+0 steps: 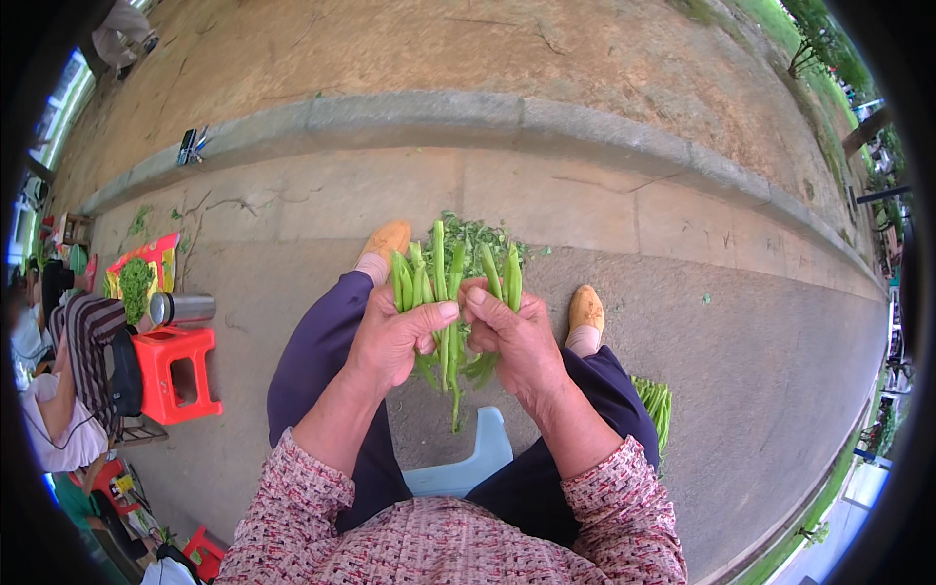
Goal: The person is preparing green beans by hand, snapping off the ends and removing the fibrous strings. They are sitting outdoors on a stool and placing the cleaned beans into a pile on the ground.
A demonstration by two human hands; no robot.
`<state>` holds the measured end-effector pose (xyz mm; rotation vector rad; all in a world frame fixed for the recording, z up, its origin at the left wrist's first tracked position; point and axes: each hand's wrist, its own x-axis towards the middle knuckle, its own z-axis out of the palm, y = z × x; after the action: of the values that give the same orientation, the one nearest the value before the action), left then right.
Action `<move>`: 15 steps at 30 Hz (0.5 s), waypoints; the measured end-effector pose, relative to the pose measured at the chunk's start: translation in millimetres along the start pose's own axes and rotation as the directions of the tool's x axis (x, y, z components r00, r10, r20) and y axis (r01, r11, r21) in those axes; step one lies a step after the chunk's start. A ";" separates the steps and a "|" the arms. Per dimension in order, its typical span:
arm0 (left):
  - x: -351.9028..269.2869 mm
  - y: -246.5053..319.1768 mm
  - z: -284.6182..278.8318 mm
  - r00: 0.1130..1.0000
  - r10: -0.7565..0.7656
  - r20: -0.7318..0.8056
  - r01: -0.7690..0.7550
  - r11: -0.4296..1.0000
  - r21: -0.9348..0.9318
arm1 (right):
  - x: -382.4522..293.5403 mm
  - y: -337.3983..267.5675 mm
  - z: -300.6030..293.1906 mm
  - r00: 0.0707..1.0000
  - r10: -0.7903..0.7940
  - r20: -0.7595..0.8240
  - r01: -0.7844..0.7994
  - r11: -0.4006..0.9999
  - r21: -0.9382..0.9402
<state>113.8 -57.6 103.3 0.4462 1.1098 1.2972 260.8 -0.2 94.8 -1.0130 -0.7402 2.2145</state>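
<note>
Several thick green vegetable stalks (440,263) stand upright in my left hand (387,333), its thumb pressed across them. My right hand (515,336) grips a smaller bunch of green stalks (504,281) close beside it. The two hands nearly meet in front of my lap, and the stalks' lower ends hang below the fingers. Behind the stalks, a pile of loose green leaves (475,238) lies on the pavement between my feet. More cut green stalks (654,406) rest on the ground to the right of my leg, partly hidden by it.
A light blue plastic stool (461,464) is beneath me. At left stand a red plastic stool (179,373), a steel flask (183,308) and a bunch of leafy greens (135,289), near seated people. A concrete kerb (409,117) runs across ahead, with a small dark object (191,146) on it.
</note>
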 end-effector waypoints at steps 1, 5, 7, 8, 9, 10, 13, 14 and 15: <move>-0.1 -1.0 1.0 1.000 0.012 0.001 -0.012 1.000 0.013 | -0.2 0.0 0.7 1.000 -0.005 -0.013 0.005 1.000 0.021; 0.6 -5.8 0.8 0.998 0.053 0.015 -0.054 0.996 0.065 | -1.2 0.5 1.5 0.999 -0.008 -0.045 0.011 0.999 0.053; 0.3 -6.1 0.9 0.998 0.063 0.000 -0.063 0.993 0.100 | -1.7 1.9 1.5 0.999 -0.010 -0.046 0.012 0.999 0.038; 0.2 -5.8 2.2 0.998 0.064 -0.019 -0.061 0.991 0.122 | -1.7 3.1 1.1 0.999 -0.015 -0.044 0.016 1.000 0.027; 0.2 -6.1 1.7 0.998 0.067 -0.017 -0.063 0.987 0.149 | -1.6 4.2 0.6 0.999 -0.020 -0.043 0.020 1.000 0.016; 0.1 -6.4 1.1 0.997 0.069 -0.016 -0.066 0.982 0.176 | -1.3 5.6 -0.2 0.999 -0.016 -0.043 0.016 1.000 0.018; 0.0 -7.6 -3.1 0.996 0.083 0.029 -0.087 0.967 0.238 | -0.8 7.8 -1.2 0.999 -0.001 -0.045 0.003 1.000 0.032; -1.1 -5.9 -0.4 0.996 0.090 0.029 -0.094 0.967 0.238 | -1.4 7.3 -0.3 0.999 0.006 -0.045 -0.004 0.999 0.042; -1.3 -5.5 0.2 0.995 0.091 0.032 -0.096 0.966 0.241 | -1.8 6.9 0.2 0.999 0.012 -0.045 -0.010 0.999 0.053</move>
<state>117.0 -60.3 99.5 0.6992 1.2483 1.2396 259.7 -6.1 91.0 -1.0396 -0.6543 2.2014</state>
